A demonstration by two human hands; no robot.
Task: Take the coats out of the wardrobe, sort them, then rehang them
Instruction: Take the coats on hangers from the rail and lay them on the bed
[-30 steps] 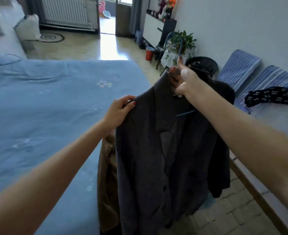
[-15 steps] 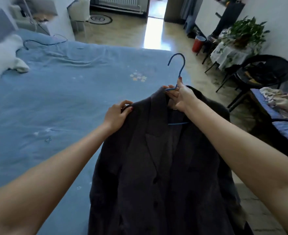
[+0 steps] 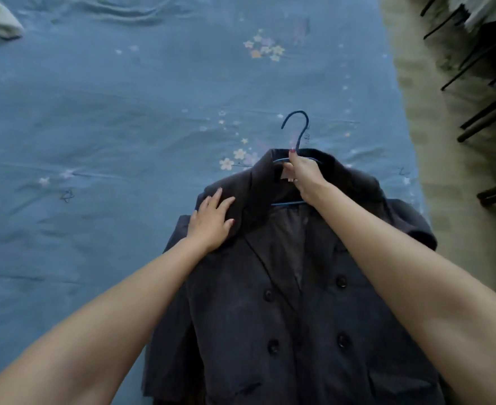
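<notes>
Dark double-breasted coat [image 3: 284, 302] lies flat near bed [image 3: 95, 141] right edge. Left hand [image 3: 211, 219] spread, pressing coat shoulder; right hand [image 3: 303, 176] pinching blue hanger [image 3: 298, 133] neck w/ curled fingers.

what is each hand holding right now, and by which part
The right hand grips the blue hanger at the base of its hook, inside the collar. The left hand holds nothing; it rests flat on the dark coat's shoulder.
</notes>
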